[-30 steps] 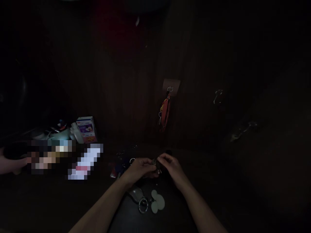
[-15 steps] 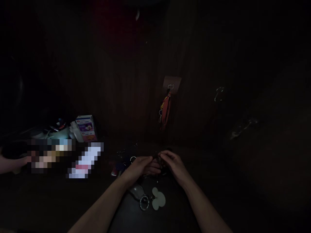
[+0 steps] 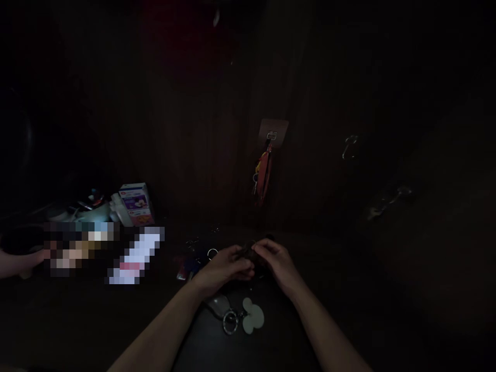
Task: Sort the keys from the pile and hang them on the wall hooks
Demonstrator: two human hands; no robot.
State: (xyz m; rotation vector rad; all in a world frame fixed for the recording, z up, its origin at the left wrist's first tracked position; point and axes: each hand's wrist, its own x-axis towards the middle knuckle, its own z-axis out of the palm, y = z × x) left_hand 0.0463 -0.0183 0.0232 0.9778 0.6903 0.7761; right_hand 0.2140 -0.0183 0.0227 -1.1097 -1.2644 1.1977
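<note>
Head view: very dim light is falling on a dark tabletop (image 3: pixel 279 354), where two bare hands are meeting over a small dark object (image 3: pixel 247 251).
Small dark object: it is sitting between the fingertips, to the right of the left hand and to the left of the right; neither hand is clearly nearer, and the gloom is hiding its long axis.
Left hand (image 3: pixel 223 266): its fingers are curling inward and the thumb is pointing right, apparently gripping the object's left side.
Right hand (image 3: pixel 276 258): its thumb and fingertips are pinching the object from the right.
Mouse-head charm (image 3: pixel 253 316): it is lying flat between the forearms, on the wearer's side of the hands, linking to a large ring (image 3: pixel 230 322) on its left.
Thin ring (image 3: pixel 212 253): it is showing just behind the left hand, with a red item (image 3: pixel 181 275) farther left.
Wall: a red strap (image 3: pixel 264 173) is hanging beyond the hands.
Far left: a carton (image 3: pixel 135 204) is standing upright, and another person's hand (image 3: pixel 17 262) is reaching in beside blurred patches.
</note>
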